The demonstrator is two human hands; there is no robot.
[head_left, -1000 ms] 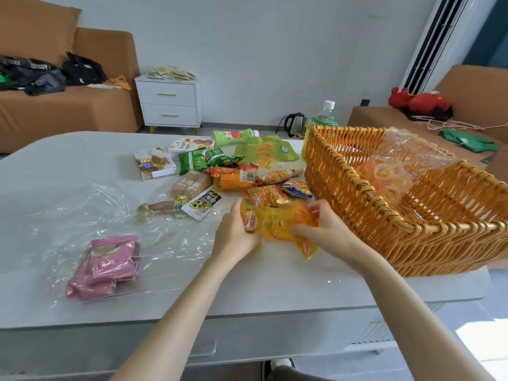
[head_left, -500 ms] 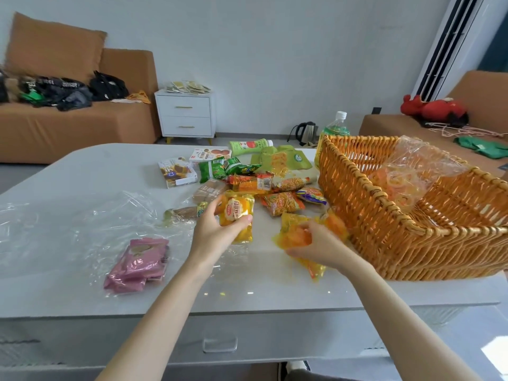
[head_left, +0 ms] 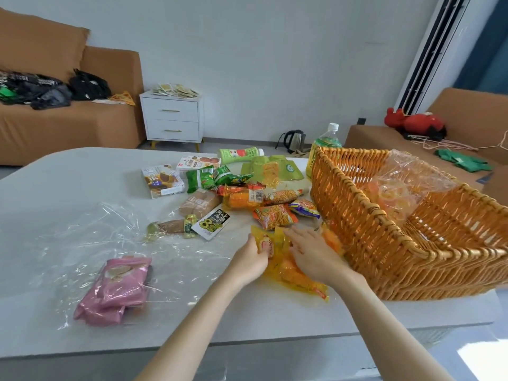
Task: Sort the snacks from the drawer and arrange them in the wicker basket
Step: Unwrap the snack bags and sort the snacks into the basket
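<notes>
Left hand (head_left: 254, 258) grips a yellow snack packet (head_left: 266, 242); right hand (head_left: 312, 253) rests straight-fingered on orange packets (head_left: 298, 279), near the wicker basket (head_left: 398, 257).

Wicker basket (head_left: 384, 243) wall blocks right; snack pile (head_left: 247, 196) crowds ahead.

On the table (head_left: 68, 174): wicker basket (head_left: 384, 257) at right, snack pile (head_left: 233, 193) left of it, wrapped packets (head_left: 115, 287) front left. Bottle (head_left: 327, 138) behind the basket, clear bag (head_left: 412, 171) inside it.
</notes>
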